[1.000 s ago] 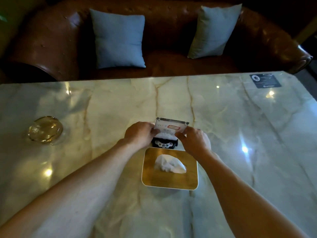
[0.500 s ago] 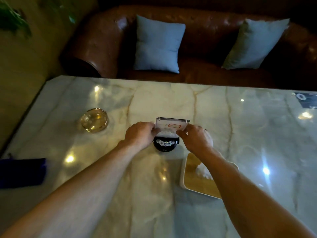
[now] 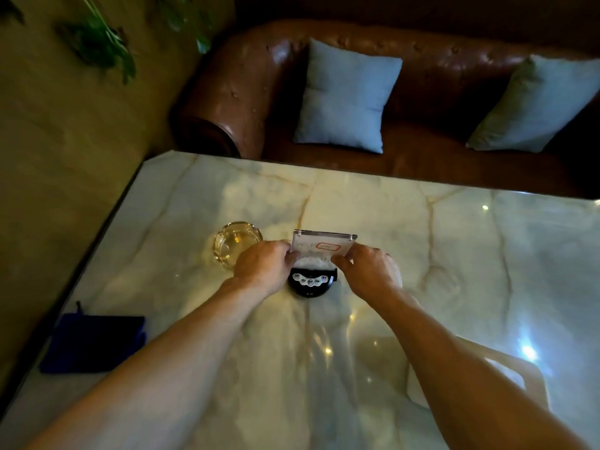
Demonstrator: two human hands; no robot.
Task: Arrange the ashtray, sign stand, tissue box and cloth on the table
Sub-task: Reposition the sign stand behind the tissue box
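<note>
Fingers of your left hand (image 3: pixel 264 266) and right hand (image 3: pixel 368 271) pinched the sign stand (image 3: pixel 319 251) by its side edges, mid-desk (image 3: pixel 454 254). Just left sat the ashtray (image 3: pixel 235 243); the cloth (image 3: pixel 94 344) lay near-left, the tissue box (image 3: pixel 522 378) near-right.

Your left hand (image 3: pixel 263 266) covers the near right rim of the ashtray (image 3: pixel 237 243); your fingers hide both lower corners of the sign stand (image 3: pixel 319 251), its print too blurred to read; your right forearm (image 3: pixel 454 362) hides most of the tissue box (image 3: pixel 522 378); right cushion (image 3: pixel 535 105) cut by the frame edge; base buttons' labels too small.
</note>
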